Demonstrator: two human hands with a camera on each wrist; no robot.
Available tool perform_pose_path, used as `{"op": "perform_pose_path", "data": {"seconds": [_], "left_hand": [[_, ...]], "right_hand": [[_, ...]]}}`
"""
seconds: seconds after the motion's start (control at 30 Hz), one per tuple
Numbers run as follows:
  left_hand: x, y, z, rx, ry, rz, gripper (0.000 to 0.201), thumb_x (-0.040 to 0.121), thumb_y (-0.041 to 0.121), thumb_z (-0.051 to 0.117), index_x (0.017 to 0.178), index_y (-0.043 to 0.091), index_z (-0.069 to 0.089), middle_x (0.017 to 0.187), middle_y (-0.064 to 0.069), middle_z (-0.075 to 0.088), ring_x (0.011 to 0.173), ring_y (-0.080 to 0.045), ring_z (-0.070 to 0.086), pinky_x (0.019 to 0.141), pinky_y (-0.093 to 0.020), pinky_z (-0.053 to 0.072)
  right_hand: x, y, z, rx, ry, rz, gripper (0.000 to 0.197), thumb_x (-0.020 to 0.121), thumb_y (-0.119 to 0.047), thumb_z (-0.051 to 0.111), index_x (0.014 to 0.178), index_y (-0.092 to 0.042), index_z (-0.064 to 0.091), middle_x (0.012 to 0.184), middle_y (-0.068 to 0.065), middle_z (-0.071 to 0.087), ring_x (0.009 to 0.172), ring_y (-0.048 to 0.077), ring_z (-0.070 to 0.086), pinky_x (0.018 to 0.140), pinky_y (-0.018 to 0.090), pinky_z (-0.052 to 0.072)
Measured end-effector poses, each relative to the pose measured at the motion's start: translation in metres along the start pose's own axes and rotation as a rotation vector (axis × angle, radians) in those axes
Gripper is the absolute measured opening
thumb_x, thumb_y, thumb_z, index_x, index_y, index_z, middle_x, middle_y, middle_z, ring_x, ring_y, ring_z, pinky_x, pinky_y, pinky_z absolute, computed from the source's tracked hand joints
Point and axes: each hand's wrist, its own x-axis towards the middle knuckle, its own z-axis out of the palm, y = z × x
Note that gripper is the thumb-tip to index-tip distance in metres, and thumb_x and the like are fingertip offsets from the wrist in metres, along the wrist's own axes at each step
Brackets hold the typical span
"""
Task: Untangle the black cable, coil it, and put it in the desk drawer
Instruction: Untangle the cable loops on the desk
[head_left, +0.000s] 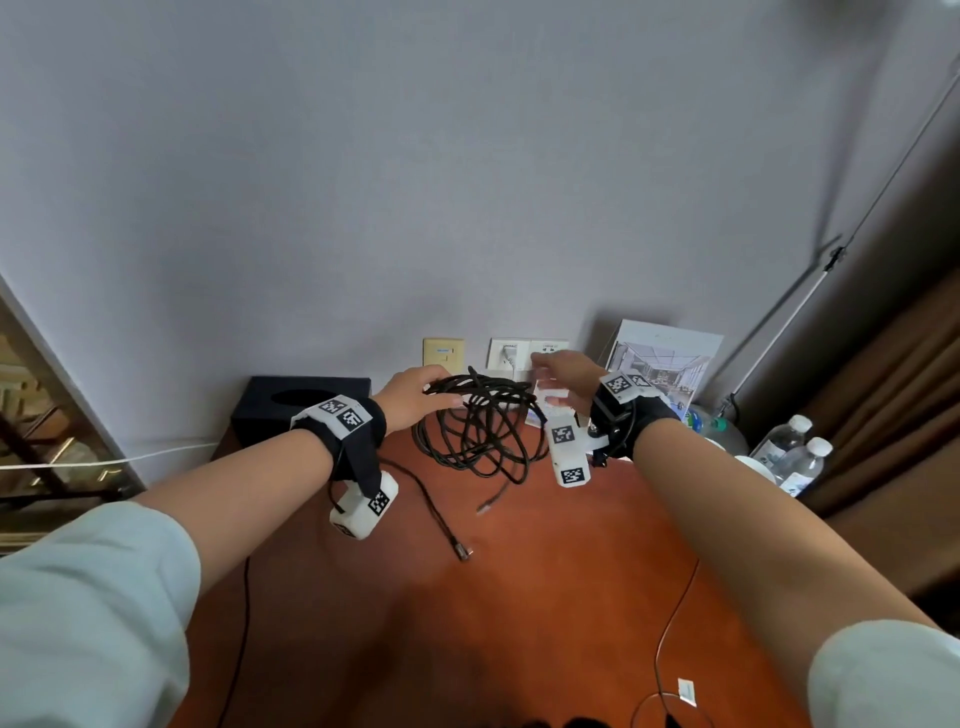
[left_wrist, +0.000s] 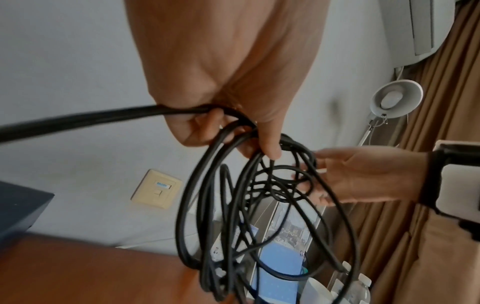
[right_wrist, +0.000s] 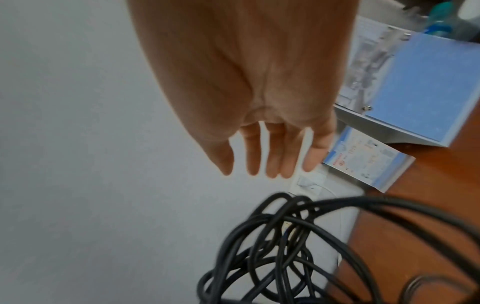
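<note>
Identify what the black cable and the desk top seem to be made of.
Black cable: probably rubber or plastic sheathing, matte; it hangs in limp loops with little shine from the left hand. Desk top: looks like reddish-brown wood or veneer, smooth with a low sheen; no grain is clear.

wall (head_left: 467, 156) — grey, sockets | desk (head_left: 519, 597) — reddish wood | curtain (head_left: 893, 405) — brown

open fingers above the tangle

the right hand (right_wrist: 259, 98) hangs with fingers (right_wrist: 253, 156) straight and spread, holding nothing. below it, apart from the fingertips, loops of black cable (right_wrist: 285, 246) cross each other in a blurred bundle. a blue box (right_wrist: 426, 86) and a printed leaflet (right_wrist: 369, 160) stand on the reddish bench (right_wrist: 415, 216) at right.
</note>
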Motion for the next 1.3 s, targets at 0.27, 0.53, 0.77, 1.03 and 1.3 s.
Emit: {"op": "perform_pose_path", "data": {"seconds": [0.27,0.53,0.77,1.03,1.3], "left_hand": [[-0.008,0.002,0.006,0.057,0.202,0.003,0.021,0.081,0.023,0.075,0.096,0.011,0.065,0.089,0.001,0.062,0.081,-0.016,0.055,0.061,-0.017,0.036],[-0.012,0.013,0.011,0.06,0.263,-0.044,0.019,0.077,0.022,0.076,0.089,0.014,0.065,0.082,0.002,0.063,0.076,-0.016,0.057,0.056,-0.017,0.035],[-0.013,0.02,0.015,0.096,0.257,-0.075,0.019,0.078,0.025,0.073,0.088,0.016,0.06,0.088,-0.003,0.064,0.079,-0.02,0.058,0.058,-0.023,0.039],[-0.01,0.017,0.005,-0.131,-0.029,-0.123,0.051,0.064,0.047,0.071,0.099,0.009,0.07,0.103,-0.013,0.069,0.102,-0.027,0.062,0.094,-0.038,0.045],[-0.002,0.023,0.0,0.09,0.074,0.021,0.029,0.097,0.033,0.05,0.093,0.01,0.068,0.086,-0.005,0.066,0.086,-0.023,0.059,0.081,-0.036,0.045]], "right_hand": [[-0.028,-0.014,0.026,-0.409,-0.158,-0.497,0.013,0.09,-0.009,0.063,0.098,-0.01,0.073,0.099,-0.001,0.069,0.093,0.011,0.063,0.09,0.02,0.047],[-0.031,-0.016,0.059,-0.858,-0.021,-0.665,0.018,0.09,-0.022,0.064,0.1,-0.013,0.075,0.097,0.004,0.063,0.088,0.015,0.055,0.078,0.021,0.038],[-0.032,-0.018,0.075,-1.032,-0.06,-0.563,0.025,0.092,-0.028,0.06,0.097,-0.01,0.075,0.062,-0.007,0.043,0.073,0.015,0.047,0.065,0.025,0.033],[-0.027,-0.015,0.058,-0.841,-0.108,-0.434,0.024,0.082,-0.029,0.072,0.095,-0.009,0.074,0.065,-0.011,0.051,0.065,0.006,0.047,0.052,0.014,0.033],[-0.019,-0.005,0.053,-0.528,-0.113,-0.304,0.03,0.076,-0.029,0.079,0.092,-0.005,0.074,0.079,0.007,0.058,0.076,0.017,0.052,0.064,0.024,0.039]]}}
